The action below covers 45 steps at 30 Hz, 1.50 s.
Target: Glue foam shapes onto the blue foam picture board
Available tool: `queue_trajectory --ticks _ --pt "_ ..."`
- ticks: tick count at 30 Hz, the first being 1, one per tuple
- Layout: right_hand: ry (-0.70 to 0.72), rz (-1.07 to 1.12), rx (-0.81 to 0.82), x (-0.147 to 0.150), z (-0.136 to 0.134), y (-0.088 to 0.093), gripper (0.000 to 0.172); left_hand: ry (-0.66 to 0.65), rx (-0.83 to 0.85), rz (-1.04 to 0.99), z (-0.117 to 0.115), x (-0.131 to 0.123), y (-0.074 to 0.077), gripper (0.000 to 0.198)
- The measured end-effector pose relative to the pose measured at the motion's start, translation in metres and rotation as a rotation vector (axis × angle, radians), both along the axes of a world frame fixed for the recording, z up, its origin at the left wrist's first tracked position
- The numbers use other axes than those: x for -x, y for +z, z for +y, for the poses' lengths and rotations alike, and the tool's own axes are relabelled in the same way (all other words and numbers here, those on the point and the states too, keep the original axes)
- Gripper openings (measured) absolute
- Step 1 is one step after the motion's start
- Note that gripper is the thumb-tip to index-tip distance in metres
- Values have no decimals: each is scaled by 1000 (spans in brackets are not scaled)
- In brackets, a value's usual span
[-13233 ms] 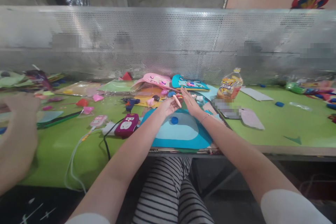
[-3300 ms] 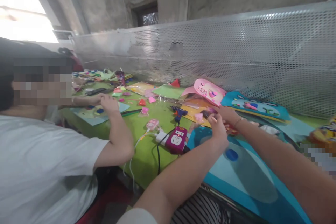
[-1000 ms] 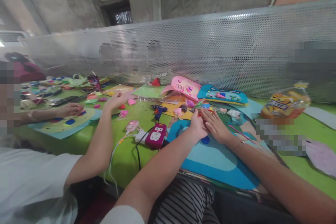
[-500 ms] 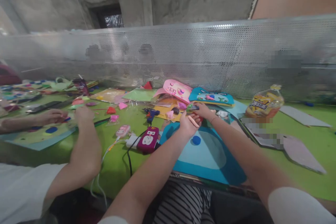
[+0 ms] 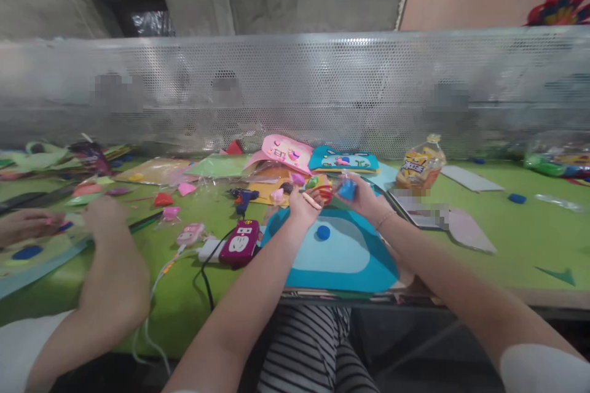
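My left hand (image 5: 304, 209) is closed around a pale peach stick-shaped piece (image 5: 313, 199), whose kind I cannot make out. Just beyond its fingers are a red and yellow bundle (image 5: 325, 189) and a small green lump (image 5: 313, 182); whether the fingers touch them is unclear. Between the fingers of my right hand (image 5: 366, 199) is a bag of blue clay (image 5: 347, 189) in clear plastic. Below both hands lies a blue sheet (image 5: 385, 276) with a light blue shape (image 5: 341, 258) on it. A round blue piece (image 5: 323, 233) rests on that shape.
On the left, a co-worker's hands (image 5: 104, 215) work over a pale sheet. A glue gun (image 5: 243, 199), a purple power bank (image 5: 239, 244) and cables lie left of my arms. Decorated pink (image 5: 288, 153) and blue (image 5: 343, 161) pieces lie behind. A snack bag (image 5: 420, 166) stands right.
My right hand has moved apart from my left and now shows the blue clay bag. The view has turned to the right, bringing more of the table's right side into sight.
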State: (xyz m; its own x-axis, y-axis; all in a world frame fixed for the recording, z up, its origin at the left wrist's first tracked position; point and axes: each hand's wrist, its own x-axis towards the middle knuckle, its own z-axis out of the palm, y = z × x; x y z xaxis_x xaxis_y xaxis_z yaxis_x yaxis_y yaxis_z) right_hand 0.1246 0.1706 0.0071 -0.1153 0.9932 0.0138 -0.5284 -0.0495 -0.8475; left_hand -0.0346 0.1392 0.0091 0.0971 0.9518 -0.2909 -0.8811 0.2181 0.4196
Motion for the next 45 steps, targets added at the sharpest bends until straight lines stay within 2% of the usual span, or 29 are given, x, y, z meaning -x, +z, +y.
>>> queue_trajectory --ticks 4,8,16,21,25,28,33,35,38,40,43,45 --pt "1 -2 42 -7 -8 -10 11 17 -18 26 0 2 0 35" --pt "47 -23 -26 -2 -10 -17 10 47 -28 35 1 4 2 36" --pt "8 -99 -121 -1 -13 -17 21 52 -59 80 -3 2 4 35" --pt "50 -64 -47 -3 -13 -18 20 34 -80 122 -5 0 3 34" --pt "-49 -115 -97 -5 -5 -23 10 13 -73 133 -5 -1 4 31" --pt "-195 -315 -200 -10 0 -24 14 24 -62 130 -5 -1 5 30" --pt "-389 -1054 -842 -21 -4 -16 31 11 -58 125 -5 0 7 31" --pt "-430 -1320 -930 -20 -8 -16 37 22 -53 123 -5 0 7 32" --pt "-436 -1642 -835 -14 -11 -24 44 53 -38 131 -5 0 8 30" --pt "-346 -1799 -677 -11 -9 -32 58 60 -35 131 -5 0 8 30" --pt "-179 -1905 -494 -10 -3 -42 71 52 -34 125 -4 0 8 31" --pt "-171 -1932 -510 -11 0 -44 72 45 -38 123 -4 0 8 32"
